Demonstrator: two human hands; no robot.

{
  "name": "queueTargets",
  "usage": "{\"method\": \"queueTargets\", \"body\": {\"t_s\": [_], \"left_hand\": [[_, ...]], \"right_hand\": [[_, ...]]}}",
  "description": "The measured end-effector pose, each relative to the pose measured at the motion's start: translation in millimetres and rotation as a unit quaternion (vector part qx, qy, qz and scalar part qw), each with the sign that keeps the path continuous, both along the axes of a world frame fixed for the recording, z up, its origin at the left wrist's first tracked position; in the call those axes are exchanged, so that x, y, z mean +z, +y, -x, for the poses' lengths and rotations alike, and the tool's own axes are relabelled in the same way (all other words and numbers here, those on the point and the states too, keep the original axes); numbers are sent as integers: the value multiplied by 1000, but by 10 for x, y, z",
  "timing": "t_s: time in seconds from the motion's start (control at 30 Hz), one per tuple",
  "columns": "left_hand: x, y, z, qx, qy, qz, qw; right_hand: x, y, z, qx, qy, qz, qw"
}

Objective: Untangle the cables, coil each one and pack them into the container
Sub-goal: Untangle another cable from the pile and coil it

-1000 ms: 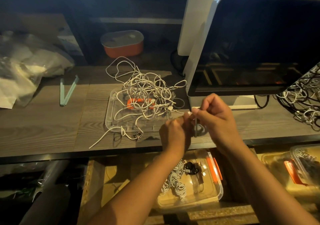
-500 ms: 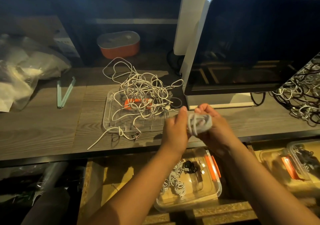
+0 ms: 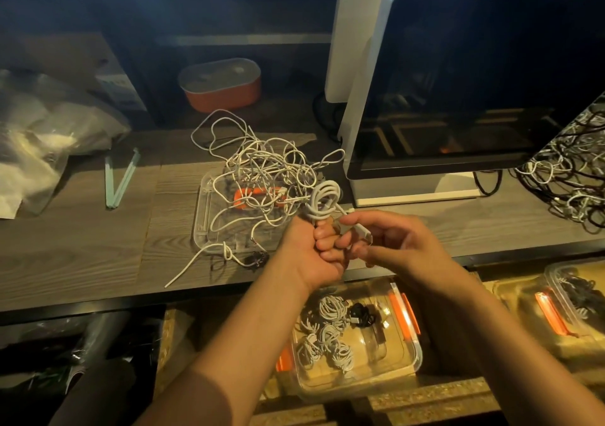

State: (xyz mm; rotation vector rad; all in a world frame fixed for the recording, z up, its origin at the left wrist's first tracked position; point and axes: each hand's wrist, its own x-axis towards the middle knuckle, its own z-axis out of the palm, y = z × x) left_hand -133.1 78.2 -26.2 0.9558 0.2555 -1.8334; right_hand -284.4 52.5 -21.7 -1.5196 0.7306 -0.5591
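Coiled white cable [image 3: 322, 201] seems light, limp and springy; our left hand [image 3: 307, 252] grips its loops, our right hand [image 3: 393, 239] pinches the plug end [image 3: 361, 230]; best held across the wraps.

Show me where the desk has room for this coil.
Bare desk lies between the green strips and the clear tray, and front-left below the plastic bag. Crowded: the tangle on the tray, cable pile far right.
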Motion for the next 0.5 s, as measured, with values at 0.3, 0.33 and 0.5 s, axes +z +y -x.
{"method": "queueTargets", "body": {"t_s": [0.3,0.33,0.5], "left_hand": [[-11,82,133,-18,-12,-10,1000],[-10,85,148,-17,-19,-3,1000],[-57,135,189,-6,-238,52,970]], "right_hand": [[162,-54,-102,-2,144,130,981],[161,-58,-106,-9,152,129,980],[195,-91,-131,9,172,98,980]]}}
